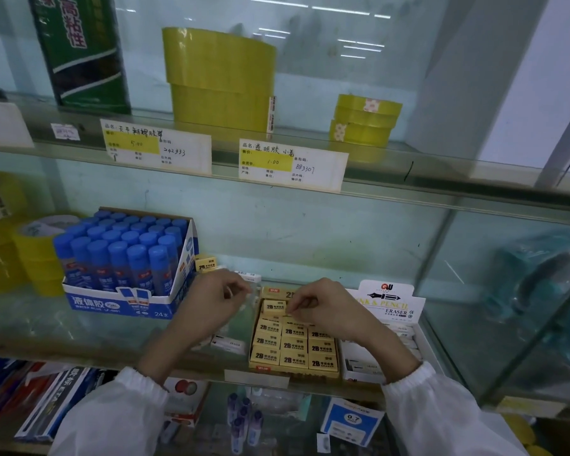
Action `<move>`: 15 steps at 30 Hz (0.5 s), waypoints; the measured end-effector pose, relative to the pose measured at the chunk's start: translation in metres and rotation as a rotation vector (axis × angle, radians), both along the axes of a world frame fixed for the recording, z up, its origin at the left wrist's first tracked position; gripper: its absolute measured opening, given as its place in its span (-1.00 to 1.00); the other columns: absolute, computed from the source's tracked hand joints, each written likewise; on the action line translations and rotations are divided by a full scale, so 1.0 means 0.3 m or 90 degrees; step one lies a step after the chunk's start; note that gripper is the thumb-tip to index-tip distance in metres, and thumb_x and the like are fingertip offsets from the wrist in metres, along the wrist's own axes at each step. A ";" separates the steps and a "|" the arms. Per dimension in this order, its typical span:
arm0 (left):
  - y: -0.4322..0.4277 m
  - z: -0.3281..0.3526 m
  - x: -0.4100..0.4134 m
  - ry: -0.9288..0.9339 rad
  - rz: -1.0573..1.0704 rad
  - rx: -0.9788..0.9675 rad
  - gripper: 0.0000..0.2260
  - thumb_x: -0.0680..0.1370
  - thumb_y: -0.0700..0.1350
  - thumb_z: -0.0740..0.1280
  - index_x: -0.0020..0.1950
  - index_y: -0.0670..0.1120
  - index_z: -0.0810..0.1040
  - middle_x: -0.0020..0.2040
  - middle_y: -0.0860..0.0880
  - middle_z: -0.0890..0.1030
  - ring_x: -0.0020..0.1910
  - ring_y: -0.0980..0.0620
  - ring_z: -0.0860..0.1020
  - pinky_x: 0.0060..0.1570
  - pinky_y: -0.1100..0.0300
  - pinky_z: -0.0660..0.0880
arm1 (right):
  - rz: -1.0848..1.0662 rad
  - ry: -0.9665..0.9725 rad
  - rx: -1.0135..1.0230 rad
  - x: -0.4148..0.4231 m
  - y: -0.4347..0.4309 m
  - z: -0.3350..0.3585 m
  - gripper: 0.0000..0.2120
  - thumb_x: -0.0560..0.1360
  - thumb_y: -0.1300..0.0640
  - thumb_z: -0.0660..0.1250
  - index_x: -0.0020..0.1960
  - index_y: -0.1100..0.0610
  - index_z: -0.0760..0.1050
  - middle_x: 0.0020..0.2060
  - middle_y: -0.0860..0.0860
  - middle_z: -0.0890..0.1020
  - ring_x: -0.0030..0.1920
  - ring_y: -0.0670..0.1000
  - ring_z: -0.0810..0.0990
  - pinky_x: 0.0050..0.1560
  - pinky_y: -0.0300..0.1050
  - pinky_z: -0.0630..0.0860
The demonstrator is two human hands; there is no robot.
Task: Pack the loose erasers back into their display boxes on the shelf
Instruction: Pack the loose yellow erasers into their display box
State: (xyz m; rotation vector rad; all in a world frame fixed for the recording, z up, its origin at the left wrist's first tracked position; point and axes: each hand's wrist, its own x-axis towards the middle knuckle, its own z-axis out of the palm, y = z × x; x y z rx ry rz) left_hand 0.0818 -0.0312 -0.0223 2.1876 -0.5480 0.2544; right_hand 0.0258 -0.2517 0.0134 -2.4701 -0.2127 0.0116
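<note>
Head view of a glass shelf [79, 330]. The right hand [329, 307] is curled over the back of the yellow box [260, 368]; its thumb and forefinger pinch the right end of a tilted eraser [273, 306], which lies askew on top of the back row and touches the erasers beneath it. The rows nearer the front of the yellow box are filled with flat erasers marked 2B. The left hand [211, 301] hovers just left of the yellow box with its fingers curled and thumb and forefinger drawn together; whether they hold anything cannot be told, as the spot at the fingertips is blurred. The white box [385, 304], labelled ERASER, stands touching the right side of the yellow box and is partly hidden by the right forearm. Loose on the shelf: a second yellow eraser [205, 262] behind the glue box [125, 304], one white eraser [249, 276] beyond the left hand, and another white one [227, 343] below the left wrist. Both wrists emerge from white sleeves [112, 413]. Yellow tape rolls [218, 80] stand on the shelf above.
</note>
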 end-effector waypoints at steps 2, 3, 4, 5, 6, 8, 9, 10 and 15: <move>0.046 0.002 0.012 -0.057 0.079 0.035 -0.84 0.52 -0.24 0.42 0.02 -0.02 0.69 -0.18 0.12 0.62 -0.19 0.22 0.57 -0.11 0.23 0.58 | 0.011 -0.006 0.001 0.011 0.009 0.007 -0.88 0.47 0.23 0.42 -0.05 0.08 0.70 -0.21 -0.15 0.65 -0.16 -0.19 0.59 -0.08 -0.28 0.53; 0.069 0.002 0.021 -0.072 0.110 0.033 -0.82 0.51 -0.26 0.42 0.06 -0.05 0.68 -0.16 0.08 0.61 -0.18 0.19 0.57 -0.07 0.17 0.60 | 0.014 -0.007 -0.004 0.021 0.015 0.014 -0.88 0.47 0.23 0.42 -0.03 0.08 0.69 -0.18 -0.11 0.67 -0.13 -0.16 0.61 -0.03 -0.23 0.55; 0.090 0.000 0.029 -0.086 0.136 0.034 -0.79 0.50 -0.28 0.42 0.09 -0.08 0.67 -0.13 0.05 0.61 -0.17 0.15 0.57 -0.05 0.14 0.60 | 0.017 -0.004 -0.009 0.031 0.024 0.024 -0.86 0.47 0.24 0.42 0.00 0.10 0.68 -0.13 -0.07 0.68 -0.10 -0.13 0.62 0.01 -0.18 0.58; 0.105 -0.001 0.033 -0.107 0.155 0.048 -0.76 0.49 -0.30 0.42 0.13 -0.11 0.65 -0.08 0.01 0.61 -0.14 0.09 0.58 -0.03 0.13 0.59 | 0.023 -0.004 -0.014 0.045 0.035 0.035 -0.84 0.48 0.25 0.41 0.04 0.11 0.67 -0.10 -0.04 0.69 -0.07 -0.09 0.64 0.05 -0.14 0.59; 0.114 -0.003 0.037 -0.131 0.166 0.080 -0.73 0.49 -0.30 0.41 0.18 -0.11 0.63 -0.01 -0.01 0.61 -0.10 0.04 0.59 -0.02 0.11 0.59 | 0.034 -0.011 -0.021 0.062 0.050 0.048 -0.81 0.48 0.26 0.40 0.07 0.13 0.66 -0.06 -0.01 0.70 -0.05 -0.07 0.64 0.07 -0.12 0.59; 0.115 -0.002 0.042 -0.171 0.179 0.181 -0.67 0.51 -0.31 0.36 0.25 -0.09 0.59 0.12 -0.05 0.62 -0.01 -0.06 0.62 -0.03 0.03 0.61 | 0.058 -0.031 -0.047 0.100 0.091 0.074 -0.73 0.48 0.27 0.38 0.17 0.14 0.61 0.03 0.01 0.68 -0.01 -0.06 0.62 0.10 -0.13 0.57; 0.106 0.003 0.041 -0.179 0.193 0.246 -0.65 0.52 -0.31 0.33 0.27 -0.08 0.57 0.17 -0.07 0.63 0.02 -0.08 0.63 -0.05 0.03 0.61 | 0.069 -0.036 -0.059 0.124 0.115 0.082 -0.69 0.48 0.26 0.39 0.23 0.13 0.57 0.09 0.01 0.66 0.01 -0.06 0.60 0.11 -0.14 0.55; 0.094 0.011 0.037 -0.180 0.211 0.319 -0.65 0.52 -0.30 0.30 0.29 -0.06 0.55 0.19 -0.07 0.63 0.04 -0.09 0.64 -0.06 0.04 0.59 | 0.082 -0.039 -0.069 0.153 0.141 0.088 -0.64 0.48 0.26 0.39 0.28 0.12 0.53 0.14 0.00 0.63 0.04 -0.05 0.59 0.11 -0.14 0.53; 0.058 0.036 0.015 -0.169 0.248 0.459 -0.74 0.58 -0.23 0.27 0.25 -0.06 0.56 0.24 -0.07 0.58 0.06 -0.02 0.63 -0.04 0.16 0.55 | 0.143 -0.066 -0.167 0.302 0.256 0.067 -0.49 0.50 0.33 0.29 0.41 0.05 0.39 0.36 0.01 0.50 0.24 0.06 0.52 0.20 -0.08 0.45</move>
